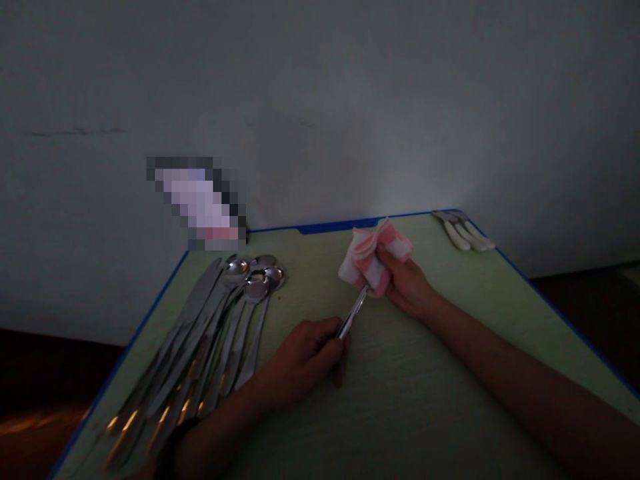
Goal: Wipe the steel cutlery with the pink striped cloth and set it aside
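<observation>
My left hand (310,357) is closed round the handle of a shiny metal piece of cutlery (354,313), held above the middle of the table. Its far end is covered by a pink and white cloth (373,260), so I cannot tell its kind. My right hand (407,283) grips that cloth, thumb on top, with the cloth bunched about the cutlery's end. Left of my hands lies a pile of metal cutlery: several spoons (257,288) with their bowls pointing away, and knives (197,300) along the pile's left side.
Cutlery with white handles (465,235) lies at the table's far right corner. A phone-like device (200,200), blurred out, leans on the wall at the far left. The pale green table (400,400) has a blue edge and stands against a grey wall (320,100).
</observation>
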A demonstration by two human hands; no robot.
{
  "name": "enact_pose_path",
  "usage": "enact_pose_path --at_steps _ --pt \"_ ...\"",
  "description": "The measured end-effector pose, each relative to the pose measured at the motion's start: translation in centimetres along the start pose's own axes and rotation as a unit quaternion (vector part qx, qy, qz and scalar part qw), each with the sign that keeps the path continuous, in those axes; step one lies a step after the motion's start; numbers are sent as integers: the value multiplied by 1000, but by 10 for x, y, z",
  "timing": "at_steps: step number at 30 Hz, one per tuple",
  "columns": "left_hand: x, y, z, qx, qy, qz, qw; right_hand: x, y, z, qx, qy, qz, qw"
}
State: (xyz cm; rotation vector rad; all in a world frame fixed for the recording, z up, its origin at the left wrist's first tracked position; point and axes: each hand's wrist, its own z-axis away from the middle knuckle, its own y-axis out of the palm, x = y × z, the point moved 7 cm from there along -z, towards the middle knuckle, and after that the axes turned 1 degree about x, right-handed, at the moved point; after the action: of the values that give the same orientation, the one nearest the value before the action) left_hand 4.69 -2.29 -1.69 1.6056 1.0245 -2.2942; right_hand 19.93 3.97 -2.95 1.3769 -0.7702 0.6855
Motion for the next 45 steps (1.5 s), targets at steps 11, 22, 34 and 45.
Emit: enact_pose_path --at_steps 11,22,34,45 --pt "-1 1 0 3 9 -6 1000 1 5 1 48 -28 60 997" --pt "0 2 0 9 7 -41 999 2 7 1 58 -32 67 996" --pt "0 2 0 4 10 -29 1000 1 6 1 55 -31 55 996" --pt "0 2 1 5 4 -50 999 -4 -7 -4 -24 8 -12 1000"
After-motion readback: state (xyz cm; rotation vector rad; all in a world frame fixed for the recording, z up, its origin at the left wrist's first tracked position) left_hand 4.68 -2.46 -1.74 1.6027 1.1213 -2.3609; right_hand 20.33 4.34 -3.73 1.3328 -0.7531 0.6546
